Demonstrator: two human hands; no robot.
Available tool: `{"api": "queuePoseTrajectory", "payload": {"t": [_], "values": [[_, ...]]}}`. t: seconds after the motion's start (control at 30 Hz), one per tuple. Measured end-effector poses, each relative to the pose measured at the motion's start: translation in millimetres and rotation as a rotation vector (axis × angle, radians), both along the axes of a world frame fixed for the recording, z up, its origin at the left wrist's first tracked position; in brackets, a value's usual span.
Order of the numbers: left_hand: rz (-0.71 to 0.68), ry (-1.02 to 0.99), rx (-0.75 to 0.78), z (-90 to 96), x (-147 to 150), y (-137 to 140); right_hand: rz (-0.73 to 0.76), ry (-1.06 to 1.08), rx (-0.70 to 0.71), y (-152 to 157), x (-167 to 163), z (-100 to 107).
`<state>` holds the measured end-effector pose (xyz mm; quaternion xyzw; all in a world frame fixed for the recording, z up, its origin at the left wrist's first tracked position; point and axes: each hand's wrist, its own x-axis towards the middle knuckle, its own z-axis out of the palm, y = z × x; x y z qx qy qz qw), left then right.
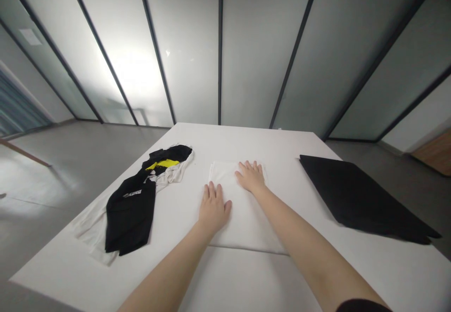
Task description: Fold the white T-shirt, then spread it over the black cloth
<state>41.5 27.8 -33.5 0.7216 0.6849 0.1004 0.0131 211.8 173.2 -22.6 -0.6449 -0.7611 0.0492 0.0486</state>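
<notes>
A white folded cloth (pixel 246 225) lies flat in the middle of the white table (pixel 246 281), almost the same colour as the tabletop. My left hand (pixel 213 209) rests palm down at its left side, fingers spread. Farther up, my right hand (pixel 251 176) presses flat near the cloth's far right corner, its fingers apart too. Neither hand grips anything. What kind of garment or fabric the cloth is, I cannot tell.
Along the table's left side lie crumpled clothes: a black garment (pixel 132 213) with white lettering, a yellow piece (pixel 164 164) and white fabric (pixel 89 230). A flat black sheet-like item (pixel 362 199) lies at the right. Frosted panels (pixel 253 53) stand behind the table.
</notes>
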Motion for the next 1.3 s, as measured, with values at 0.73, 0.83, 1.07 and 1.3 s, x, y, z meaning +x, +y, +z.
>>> {"api": "queuePoseTrajectory", "payload": {"t": [0.73, 0.83, 1.07, 1.3], "values": [[0.276, -0.306, -0.157, 27.8, -36, 18, -0.065, 0.034, 0.058, -100, 78, 9], [0.252, -0.281, -0.160, 27.8, -36, 18, -0.216, 0.016, 0.040, -86, 101, 9], [0.234, -0.242, -0.138, 29.7, -37, 19, -0.084, 0.412, 0.116, -75, 106, -8], [0.253, -0.223, -0.139, 30.9, -38, 20, -0.073, 0.613, 0.115, -74, 103, -14]]}}
